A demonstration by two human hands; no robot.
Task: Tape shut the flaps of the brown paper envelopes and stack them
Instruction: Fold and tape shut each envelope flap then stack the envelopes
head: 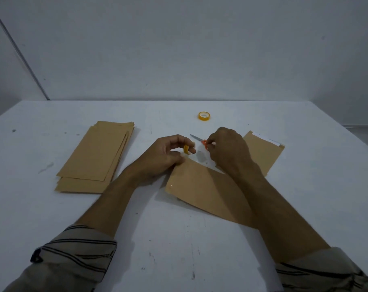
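Taping step in hand, mid task. Left hand pinches a small yellow tape roll between thumb and curled fingers, just above the top corner of the envelope that lies slantwise on the table in front of the person. The hand's lower edge seems to rest on that corner. Right hand is curled on the orange handle of the scissors, blade pointing away to the left. It hides the envelope's far end, so the flap cannot be seen. A glossy pale patch between the hands may be pulled-out tape, too faint to be sure. The right forearm lies across the envelope.

Progress: a stack of brown envelopes sits well to the left, several deep, edges roughly squared. Plain faces are up with no flap or tape visible, so whether these are the finished ones cannot be told, though a tidy pile suggests done work. A second envelope lies at the right, partly behind the right hand, its flap open with a white strip showing, so it looks untaped. A spare roll of yellow tape stands near the far middle, apart from everything.

Judgement: the current envelope needs its tape cut, pressed over the flap, then a move to the stack; at least the right-side envelope is left after it
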